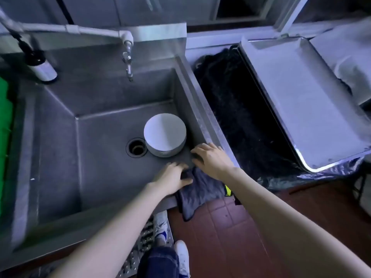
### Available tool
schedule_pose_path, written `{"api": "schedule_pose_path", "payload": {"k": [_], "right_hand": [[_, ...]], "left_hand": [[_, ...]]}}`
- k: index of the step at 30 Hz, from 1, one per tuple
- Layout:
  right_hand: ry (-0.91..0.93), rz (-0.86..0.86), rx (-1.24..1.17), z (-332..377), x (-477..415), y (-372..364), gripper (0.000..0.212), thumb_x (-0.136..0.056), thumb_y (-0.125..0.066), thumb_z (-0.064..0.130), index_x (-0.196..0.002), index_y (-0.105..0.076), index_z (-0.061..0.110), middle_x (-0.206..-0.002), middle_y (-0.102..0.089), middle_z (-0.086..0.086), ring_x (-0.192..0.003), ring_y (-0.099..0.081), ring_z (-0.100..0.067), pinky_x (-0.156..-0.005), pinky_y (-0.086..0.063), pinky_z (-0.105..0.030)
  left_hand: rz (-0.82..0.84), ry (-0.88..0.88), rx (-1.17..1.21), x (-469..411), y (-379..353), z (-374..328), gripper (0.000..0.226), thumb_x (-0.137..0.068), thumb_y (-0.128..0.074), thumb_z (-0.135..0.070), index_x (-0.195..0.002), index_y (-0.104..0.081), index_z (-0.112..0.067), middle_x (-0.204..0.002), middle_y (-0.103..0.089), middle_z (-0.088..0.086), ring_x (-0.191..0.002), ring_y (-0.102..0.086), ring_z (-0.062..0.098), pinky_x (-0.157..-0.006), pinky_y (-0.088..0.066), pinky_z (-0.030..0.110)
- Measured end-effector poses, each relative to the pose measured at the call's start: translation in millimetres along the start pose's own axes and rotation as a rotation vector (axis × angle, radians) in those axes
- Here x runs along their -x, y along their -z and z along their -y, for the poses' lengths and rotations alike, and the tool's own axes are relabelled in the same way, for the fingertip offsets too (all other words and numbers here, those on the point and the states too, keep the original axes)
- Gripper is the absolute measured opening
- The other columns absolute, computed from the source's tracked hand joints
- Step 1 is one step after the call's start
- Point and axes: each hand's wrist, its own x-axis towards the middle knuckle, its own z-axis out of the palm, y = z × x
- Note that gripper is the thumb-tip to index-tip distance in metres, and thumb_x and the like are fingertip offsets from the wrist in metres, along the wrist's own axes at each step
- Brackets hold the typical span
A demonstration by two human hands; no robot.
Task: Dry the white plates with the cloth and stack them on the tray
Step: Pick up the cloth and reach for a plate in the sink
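A stack of white plates (165, 135) sits on the floor of a steel sink (60, 147), close to its right wall. The round drain (137, 147) lies just beside the stack at its 8 o'clock. The top plate faces up and looks bare.

At the stack's 5 o'clock, a grey cloth (200, 190) is draped over the sink's front rim near the right corner, its lower end hanging toward the red tiled floor (230, 227). The left hand (173, 178) reaches in from 6 o'clock, and its fingers curl over the cloth's upper left edge and grip it. The right hand (211, 159) lies on the cloth's upper end at the sink corner, its fingers spread and fairly straight, the fingertips pointing to 10 o'clock toward the plates but not touching them.

The metal tray (297, 97) lies at the plates' 2 o'clock, well apart from them, with nothing stacked on it. It rests over the right part of a bin lined with a black bag (241, 117) that stands between sink and tray.

A tap (127, 61) hangs over the sink at 12 o'clock, and a dark bottle with a white label (43, 68) stands at 10 o'clock.
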Motion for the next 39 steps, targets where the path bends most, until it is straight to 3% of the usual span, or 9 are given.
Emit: {"api": "schedule_pose_path", "payload": {"k": [3,8,11,15,18,22,26,31,39], "right_hand": [[-0.043,0.066,0.004,0,7,-16,0.043,-0.102,-0.048,0.038,-0.143,-0.051,0.024,-0.147,-0.049,0.004,-0.132,-0.044,-0.023,-0.104,-0.034,-0.035],[-0.097,0.105,-0.002,-3,10,-26,0.045,-0.102,-0.046,0.042,-0.143,-0.050,0.025,-0.147,-0.048,0.005,-0.132,-0.044,-0.022,-0.106,-0.035,-0.035],[-0.116,0.105,-0.005,-2,3,-24,0.044,-0.103,-0.045,0.043,-0.143,-0.050,0.026,-0.146,-0.050,0.005,-0.131,-0.045,-0.023,-0.105,-0.036,-0.035],[-0.151,0.111,-0.071,7,-16,-20,0.044,-0.102,-0.048,0.042,-0.143,-0.050,0.027,-0.140,-0.054,0.002,-0.128,-0.048,-0.026,-0.106,-0.036,-0.037],[-0.145,0.134,-0.089,22,-38,-18,0.044,-0.102,-0.048,0.037,-0.145,-0.047,0.027,-0.142,-0.052,0.001,-0.128,-0.047,-0.027,-0.105,-0.038,-0.039],[-0.117,0.126,-0.053,40,-71,-12,0.046,-0.102,-0.046,0.031,-0.148,-0.043,0.024,-0.144,-0.050,-0.001,-0.129,-0.045,-0.027,-0.102,-0.039,-0.038],[-0.140,0.108,-0.040,49,-107,-12,0.046,-0.103,-0.045,0.032,-0.147,-0.043,0.023,-0.147,-0.049,-0.001,-0.132,-0.043,-0.025,-0.104,-0.037,-0.039],[-0.211,0.158,-0.024,44,-155,-32,0.051,-0.103,-0.046,0.037,-0.150,-0.036,0.021,-0.150,-0.042,-0.002,-0.134,-0.038,-0.027,-0.104,-0.036,-0.040],[-0.324,0.278,-0.034,3,-235,-78,0.075,-0.095,-0.061,0.042,-0.153,-0.022,0.017,-0.156,-0.023,-0.010,-0.139,-0.029,-0.033,-0.105,-0.039,-0.047]], "left_hand": [[-0.044,0.069,0.026,0,-15,1,0.053,-0.086,-0.069,-0.039,-0.133,-0.054,-0.020,-0.130,-0.056,0.006,-0.120,-0.053,0.028,-0.095,-0.046,0.041],[-0.080,0.109,0.128,-6,-9,6,0.029,-0.084,-0.072,-0.030,-0.101,-0.063,-0.009,-0.102,-0.063,0.012,-0.098,-0.059,0.031,-0.075,-0.041,0.036],[-0.020,0.173,0.444,-4,6,18,0.016,-0.083,-0.072,-0.019,-0.081,-0.058,-0.010,-0.078,-0.062,0.002,-0.079,-0.057,0.022,-0.069,-0.039,0.033],[-0.102,0.337,1.093,4,43,44,0.016,-0.089,-0.062,-0.002,-0.093,-0.062,-0.018,-0.088,-0.070,-0.001,-0.082,-0.064,0.013,-0.078,-0.050,0.027],[-0.231,0.407,1.290,4,76,71,0.021,-0.089,-0.056,0.005,-0.093,-0.057,-0.015,-0.084,-0.068,0.002,-0.075,-0.066,0.013,-0.065,-0.051,0.024],[-0.401,0.477,1.223,3,111,101,0.019,-0.089,-0.058,0.001,-0.085,-0.054,-0.017,-0.079,-0.065,0.001,-0.069,-0.063,0.013,-0.059,-0.046,0.025],[-0.556,0.557,1.106,-3,126,129,0.010,-0.089,-0.063,-0.010,-0.095,-0.056,-0.014,-0.089,-0.066,0.001,-0.079,-0.061,0.016,-0.065,-0.045,0.030],[-0.725,0.652,0.933,-29,121,148,0.015,-0.088,-0.062,-0.016,-0.100,-0.054,-0.012,-0.084,-0.064,0.000,-0.075,-0.060,0.014,-0.063,-0.045,0.032],[-0.757,0.700,0.692,-82,95,180,0.014,-0.086,-0.064,-0.016,-0.091,-0.051,-0.018,-0.073,-0.058,-0.009,-0.067,-0.055,0.006,-0.054,-0.037,0.025]]}}
